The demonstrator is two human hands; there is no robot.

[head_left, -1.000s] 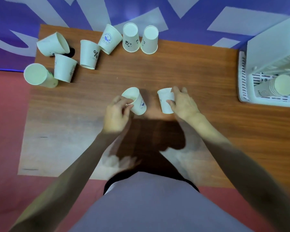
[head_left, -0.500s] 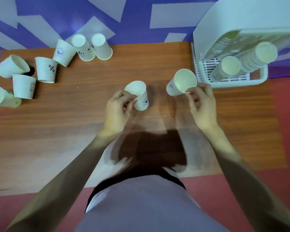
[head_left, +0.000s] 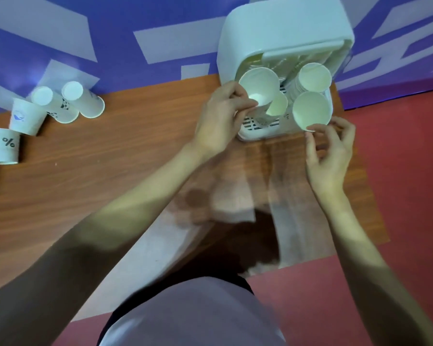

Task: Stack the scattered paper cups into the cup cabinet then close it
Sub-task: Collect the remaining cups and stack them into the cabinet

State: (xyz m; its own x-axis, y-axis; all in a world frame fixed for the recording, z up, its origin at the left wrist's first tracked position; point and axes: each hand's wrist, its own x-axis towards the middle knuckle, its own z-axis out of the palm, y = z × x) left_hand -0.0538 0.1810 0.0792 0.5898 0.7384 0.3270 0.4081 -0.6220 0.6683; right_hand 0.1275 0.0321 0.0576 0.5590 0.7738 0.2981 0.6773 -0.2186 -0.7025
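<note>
On the wood-grain desk (head_left: 110,176), the right hand (head_left: 329,153) pinches a smooth paper cup (head_left: 311,111) by its rim; the left hand (head_left: 218,121) grips another cup (head_left: 259,86), both at the open white plastic cabinet (head_left: 280,28). Far left, conical cups (head_left: 83,99) lie scattered.

1. The cup cabinet (head_left: 283,26) is white, and its slotted base (head_left: 258,124) is white with dark slits.
2. The held paper cups (head_left: 259,83) and (head_left: 311,111) are cream-white inside.
3. A cup at the left (head_left: 3,146) is white with a black percent sign.
4. Another cup (head_left: 25,117) is white with a blue emblem.
5. The table (head_left: 110,171) is reddish-brown wood grain.
6. The backdrop (head_left: 110,33) is purple with pale lavender shapes.
7. The floor (head_left: 405,171) is dull red.
</note>
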